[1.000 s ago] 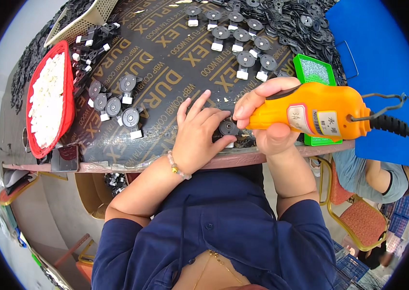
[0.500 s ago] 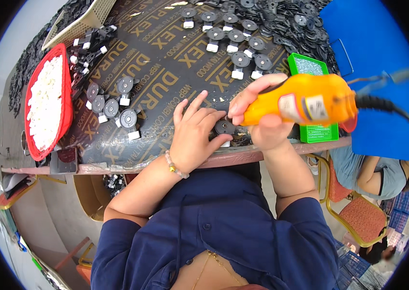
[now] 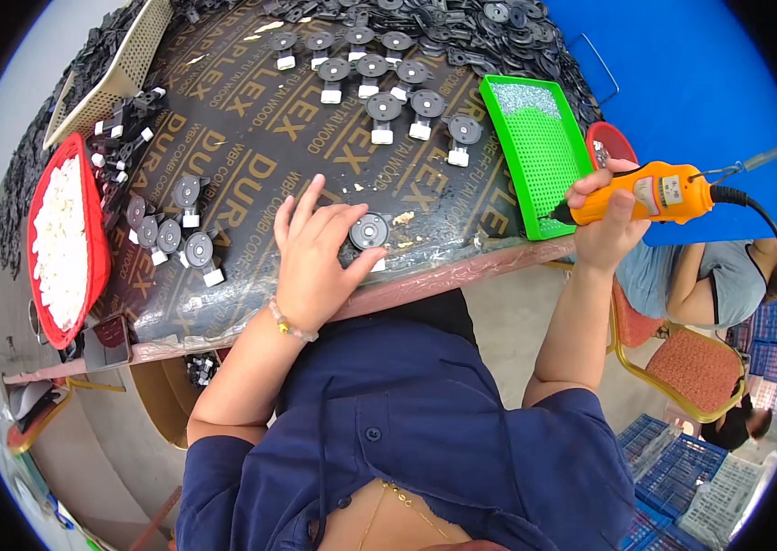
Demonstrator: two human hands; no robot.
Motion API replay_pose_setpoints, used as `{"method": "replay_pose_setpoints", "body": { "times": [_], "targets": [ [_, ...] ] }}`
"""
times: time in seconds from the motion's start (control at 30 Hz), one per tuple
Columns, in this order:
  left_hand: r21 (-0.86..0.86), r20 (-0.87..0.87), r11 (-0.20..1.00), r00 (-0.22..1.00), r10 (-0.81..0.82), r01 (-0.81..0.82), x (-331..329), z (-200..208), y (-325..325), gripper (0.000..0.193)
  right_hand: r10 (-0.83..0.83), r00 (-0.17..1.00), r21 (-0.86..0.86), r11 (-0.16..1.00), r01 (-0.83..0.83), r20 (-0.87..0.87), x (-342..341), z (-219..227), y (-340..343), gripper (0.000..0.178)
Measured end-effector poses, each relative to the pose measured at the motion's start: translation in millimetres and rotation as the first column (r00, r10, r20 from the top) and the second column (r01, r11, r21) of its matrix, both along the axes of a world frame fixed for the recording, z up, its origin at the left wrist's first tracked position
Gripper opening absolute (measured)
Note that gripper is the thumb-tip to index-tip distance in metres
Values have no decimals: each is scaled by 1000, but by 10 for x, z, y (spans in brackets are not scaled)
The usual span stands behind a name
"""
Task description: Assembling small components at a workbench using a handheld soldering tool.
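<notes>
My left hand [image 3: 317,266] rests on the table with its thumb and index finger at the edges of a round black plastic part [image 3: 369,231], steadying it near the front edge. A white piece sticks out under the thumb. My right hand [image 3: 611,237] grips an orange electric screwdriver [image 3: 650,195] with a black cable. Its dark tip points left, at the near end of a green perforated tray [image 3: 535,151]. Small silvery screws fill the tray's far end. Whether a screw sits on the tip is too small to tell.
Several similar black parts with white ends [image 3: 383,106] stand in rows further back, and others [image 3: 168,235] at the left. A red basket [image 3: 100,248] holds white pieces. Heaped black parts [image 3: 489,37] line the back. A small red bowl [image 3: 611,138] sits beyond the tray. Another person sits at the right.
My right hand has carried the screwdriver away from the round part, rightward to the green tray. My left hand stays at the part, whose top now shows. The view has shifted.
</notes>
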State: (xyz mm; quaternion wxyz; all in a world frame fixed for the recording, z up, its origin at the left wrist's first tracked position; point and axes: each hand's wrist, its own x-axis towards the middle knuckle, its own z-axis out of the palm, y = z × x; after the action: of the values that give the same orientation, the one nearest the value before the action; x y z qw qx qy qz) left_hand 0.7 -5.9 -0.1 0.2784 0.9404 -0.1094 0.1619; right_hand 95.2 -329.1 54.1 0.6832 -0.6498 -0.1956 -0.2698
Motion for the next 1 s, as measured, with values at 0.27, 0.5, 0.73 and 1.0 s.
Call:
{"method": "replay_pose_setpoints", "body": {
  "times": [0.27,0.5,0.73,1.0],
  "targets": [
    [26,-18,1000,1000,6,-6,-6,-14,-13,54,3,999,15,1000,-2,-39,29,-85,-100,53],
    [21,-28,1000,1000,5,-4,-20,20,-8,58,-21,1000,-14,1000,21,-14,-48,-22,-90,59],
    [-20,42,1000,999,-19,20,-31,15,26,57,235,937,47,966,-256,260,-259,366,307,77],
    [-96,96,993,994,-59,69,-56,13,78,32,630,777,176,763,-622,17,-358,118,1374,81]
  ]
}}
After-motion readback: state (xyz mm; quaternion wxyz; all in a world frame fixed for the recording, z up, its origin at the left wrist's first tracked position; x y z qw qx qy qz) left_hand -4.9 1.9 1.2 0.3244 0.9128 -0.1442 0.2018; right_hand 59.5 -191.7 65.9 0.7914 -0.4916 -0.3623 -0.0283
